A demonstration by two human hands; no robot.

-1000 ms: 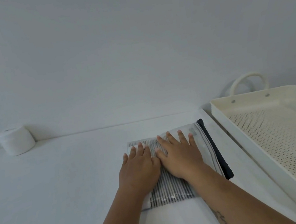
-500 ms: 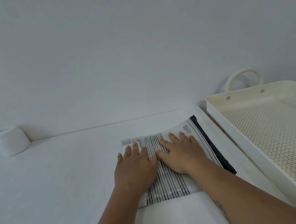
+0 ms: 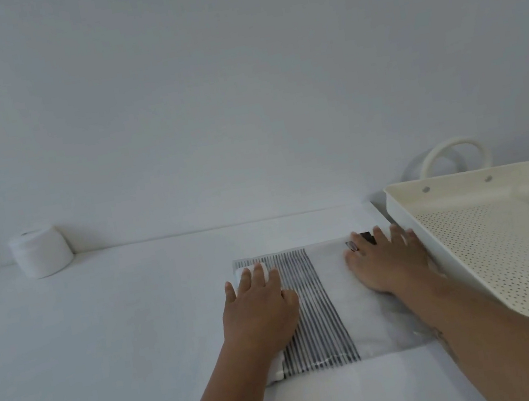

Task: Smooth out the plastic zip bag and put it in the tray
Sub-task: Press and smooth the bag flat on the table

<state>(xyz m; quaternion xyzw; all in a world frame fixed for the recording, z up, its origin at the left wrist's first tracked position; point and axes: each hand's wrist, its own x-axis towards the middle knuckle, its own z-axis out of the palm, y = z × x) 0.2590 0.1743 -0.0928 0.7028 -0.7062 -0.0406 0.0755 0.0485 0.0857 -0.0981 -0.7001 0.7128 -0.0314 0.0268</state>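
- The counter [image 3: 103, 330] carries the whole work, and it is white and flat, so I can press firmly on it without fear.
- The tray [image 3: 408, 222] stands just beside the right edge of the bag; its near wall is raised, so I judge the bag must be lifted over it, not slid in.
- The zip bag [image 3: 353, 311] lies flat on the counter between my arms, with a striped cloth inside at its left part.
- My left hand [image 3: 259, 308] is open and flat, palm down on the striped end; it grasps nothing and only pins the bag.
- My right hand [image 3: 387, 260] is also open and flat, fingers spread, pressing the bag's right end close to the tray.
- To do this step well, I think I should keep the left hand heavy and push the air toward the zip side, slowly.
- A white roll [image 3: 40, 251] stands far at the left, well apart.
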